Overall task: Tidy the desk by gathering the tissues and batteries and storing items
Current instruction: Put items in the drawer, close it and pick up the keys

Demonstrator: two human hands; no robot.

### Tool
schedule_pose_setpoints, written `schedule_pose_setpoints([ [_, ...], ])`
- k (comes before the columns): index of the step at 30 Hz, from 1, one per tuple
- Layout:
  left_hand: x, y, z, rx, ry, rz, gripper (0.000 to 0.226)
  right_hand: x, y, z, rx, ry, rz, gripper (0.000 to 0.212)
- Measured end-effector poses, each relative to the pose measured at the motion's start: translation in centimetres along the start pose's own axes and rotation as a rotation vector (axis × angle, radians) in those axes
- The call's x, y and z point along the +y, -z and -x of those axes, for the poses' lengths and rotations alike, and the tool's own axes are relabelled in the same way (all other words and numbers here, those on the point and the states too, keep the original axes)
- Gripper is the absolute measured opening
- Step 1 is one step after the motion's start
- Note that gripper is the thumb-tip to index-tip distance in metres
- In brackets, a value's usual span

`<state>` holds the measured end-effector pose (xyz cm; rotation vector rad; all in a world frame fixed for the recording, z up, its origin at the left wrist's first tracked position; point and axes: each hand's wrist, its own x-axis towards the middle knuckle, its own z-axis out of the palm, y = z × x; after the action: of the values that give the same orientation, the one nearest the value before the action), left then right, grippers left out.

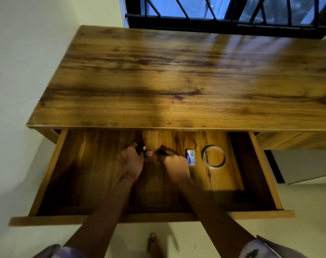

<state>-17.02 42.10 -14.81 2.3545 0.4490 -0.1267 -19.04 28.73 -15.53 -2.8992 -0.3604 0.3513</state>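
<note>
Now both hands in open drawer (52, 174): left hand (132, 161) closed on pink-green batteries (148, 154), right hand (174, 165) fisted, contents unclear; small box (190, 156) right.

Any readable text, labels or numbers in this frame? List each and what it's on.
None can be read.
Small box in the drawer: blue and white print, too blurred to read.
Items in the left hand (pink and green one) and right hand: no legible marking.
Clear ring and desk top: no text visible.
</note>
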Motion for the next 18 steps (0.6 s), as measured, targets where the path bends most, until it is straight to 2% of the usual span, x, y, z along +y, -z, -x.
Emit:
schedule_pose_setpoints([
  [3,0.3,0.9,1.6,0.021,-0.03,0.022,0.031,0.3,0.2,1.7,0.101,-0.021,-0.077,0.034],
  [7,-0.1,2.3,4.5,0.053,-0.099,0.05,0.019,0.1,1.2,5.1,0.285,-0.018,-0.223,0.033],
  [12,-1.5,3.7,10.4,0.056,-0.186,-0.021,0.021,-0.5,1.5,10.3,0.447,-0.062,-0.175,0.042],
  [16,-4.4,3.6,14.5,0.041,-0.456,-0.322,0.042,-0.2,0.1,14.1,0.414,-0.108,-0.097,0.08],
  [18,-5.8,3.2,15.7,0.003,-0.51,-0.498,0.061,0.6,-1.1,15.8,0.399,-0.129,-0.011,0.087],
])
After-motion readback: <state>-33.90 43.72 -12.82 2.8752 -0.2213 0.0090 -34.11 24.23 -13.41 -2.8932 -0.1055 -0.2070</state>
